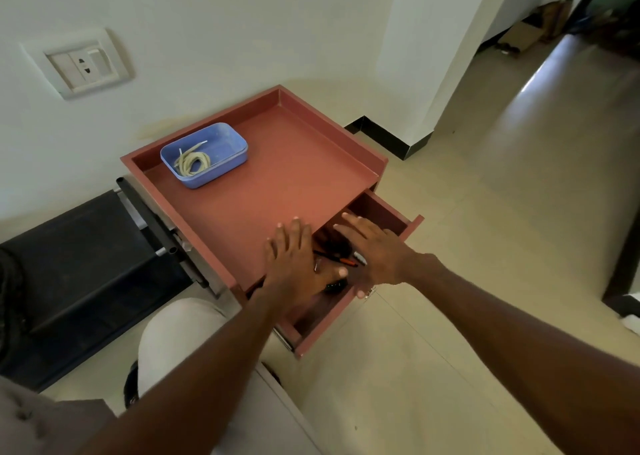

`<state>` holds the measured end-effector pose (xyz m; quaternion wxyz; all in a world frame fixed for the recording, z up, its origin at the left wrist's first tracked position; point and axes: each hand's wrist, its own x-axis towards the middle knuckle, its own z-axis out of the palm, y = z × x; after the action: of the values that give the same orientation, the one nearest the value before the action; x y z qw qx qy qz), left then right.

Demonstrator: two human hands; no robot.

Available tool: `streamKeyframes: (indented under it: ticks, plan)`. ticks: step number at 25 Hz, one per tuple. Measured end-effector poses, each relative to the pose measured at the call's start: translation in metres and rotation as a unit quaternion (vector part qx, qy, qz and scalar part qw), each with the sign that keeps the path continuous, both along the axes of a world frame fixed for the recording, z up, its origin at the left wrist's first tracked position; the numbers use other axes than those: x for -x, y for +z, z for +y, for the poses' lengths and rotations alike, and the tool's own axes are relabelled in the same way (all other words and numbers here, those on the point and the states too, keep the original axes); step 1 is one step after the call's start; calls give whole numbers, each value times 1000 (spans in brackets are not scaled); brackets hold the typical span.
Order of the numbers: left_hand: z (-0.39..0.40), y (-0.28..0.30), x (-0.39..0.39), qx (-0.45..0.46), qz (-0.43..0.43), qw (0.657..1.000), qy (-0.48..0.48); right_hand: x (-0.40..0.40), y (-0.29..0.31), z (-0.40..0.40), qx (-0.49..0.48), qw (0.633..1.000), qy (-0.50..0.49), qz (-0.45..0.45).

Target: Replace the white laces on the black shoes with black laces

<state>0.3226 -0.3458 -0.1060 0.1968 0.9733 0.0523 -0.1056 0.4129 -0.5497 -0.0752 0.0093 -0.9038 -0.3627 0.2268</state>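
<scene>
A coiled white lace (193,163) lies in a blue plastic tub (228,143) at the back left of the reddish cabinet top (277,184). The cabinet's drawer (391,215) is pulled out toward the right. My left hand (294,257) lies flat with straight fingers over the front edge of the top and the drawer opening. My right hand (374,250) reaches flat over the drawer with fingers straight. Between my hands small dark items and an orange-handled tool (341,260) show inside the drawer. No shoes and no black laces are in view.
A black bench or rack (86,264) stands left of the cabinet. My knee in light trousers (180,337) is below the cabinet. A wall socket (81,65) is on the wall. Tiled floor (485,212) stretches right toward a doorway with cardboard boxes (533,29).
</scene>
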Motion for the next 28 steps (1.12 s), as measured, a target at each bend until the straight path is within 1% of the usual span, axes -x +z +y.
streamKeyframes:
  ticks: [1, 2, 4, 6, 9, 11, 13, 15, 18, 20, 22, 24, 25, 26, 27, 28]
  plan:
    - [-11, 0, 11, -5, 17, 1000, -18, 4, -1, -2, 40, 999, 15, -15]
    - [-20, -1, 21, -8, 29, 999, -27, 8, -4, -1, 57, 998, 17, -33]
    - [-29, -5, 35, -38, 40, 998, -37, 11, -8, 4, 37, 996, 12, -75]
    - [-27, -8, 42, -86, 44, 995, -31, 7, -10, 6, 0, 995, 7, -97]
    - [-17, -7, 42, -121, 36, 992, 29, 3, -15, 8, -28, 991, -32, -127]
    - [-9, -4, 39, -137, 35, 987, 70, -3, -17, 19, -47, 988, -28, -143]
    - [1, -3, 35, -161, 25, 981, 104, -7, -19, 41, -68, 985, -16, -155]
    - [12, -4, 26, -192, 8, 974, 120, -11, -19, 69, -88, 983, -33, -159]
    - [21, -5, 13, -245, -37, 964, 91, -14, -26, 105, -78, 972, -62, -211]
    - [15, -6, 11, -261, -23, 962, 73, -15, -31, 109, -66, 969, -63, -229]
    - [10, -8, 10, -271, -31, 959, 80, -17, -32, 104, -66, 967, -43, -240]
    - [14, -2, 9, -242, -21, 966, 85, -12, -24, 106, -50, 971, -34, -231]
    - [18, 2, 10, -225, -14, 971, 85, -9, -17, 110, -36, 976, -36, -213]
    - [20, 9, 10, -205, -6, 974, 92, -7, -11, 114, -20, 982, -37, -184]
    - [21, 23, 12, -164, 25, 981, 98, -6, 0, 116, 2, 987, -37, -157]
    - [22, 36, 13, -133, 29, 986, 93, -4, 13, 118, 22, 991, -36, -127]
